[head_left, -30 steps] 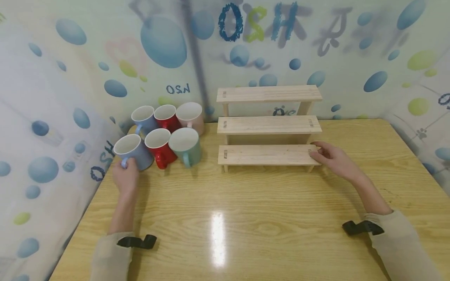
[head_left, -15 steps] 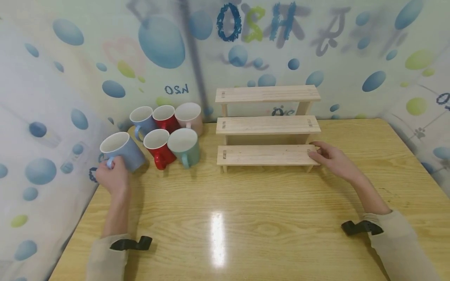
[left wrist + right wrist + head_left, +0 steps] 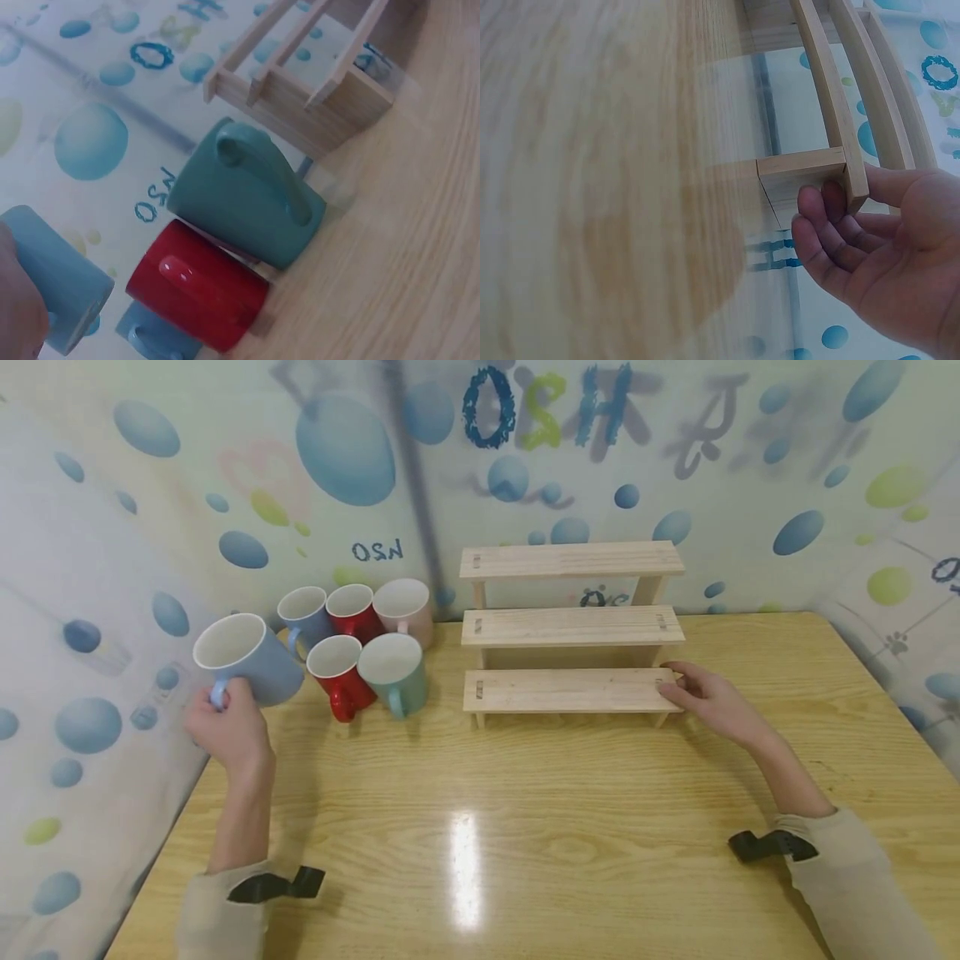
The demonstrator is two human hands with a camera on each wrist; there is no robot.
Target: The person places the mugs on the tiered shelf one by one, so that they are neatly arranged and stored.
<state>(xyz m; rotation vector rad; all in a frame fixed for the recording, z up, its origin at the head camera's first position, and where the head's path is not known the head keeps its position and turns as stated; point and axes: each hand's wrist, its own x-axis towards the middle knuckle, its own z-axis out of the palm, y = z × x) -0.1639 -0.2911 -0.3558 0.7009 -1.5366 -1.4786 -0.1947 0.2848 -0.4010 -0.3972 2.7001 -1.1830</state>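
My left hand (image 3: 234, 727) grips a light blue mug (image 3: 266, 667) by its handle, at the far left in the head view. The mug is tilted and raised off the table. In the left wrist view only part of that hand (image 3: 16, 311) shows, beside the blue mug (image 3: 58, 274). On the right, my right hand (image 3: 712, 703) pinches the right end of the lowest board of a three-step wooden rack (image 3: 570, 692). Seen from the right wrist, the thumb lies over the board and the other fingers curl beneath it, near the rack's leg (image 3: 802, 163).
Beside the raised mug stand a red mug (image 3: 343, 681) and a green mug (image 3: 392, 672). Behind them are a second blue mug (image 3: 309, 618), another red mug (image 3: 358, 614) and a pink mug (image 3: 408, 610). A patterned cloth wall (image 3: 510, 518) borders the wooden table (image 3: 555, 827).
The left hand has lifted the light blue mug from the front row and moved it up and left, tilting it. The right hand has stayed on the rack.
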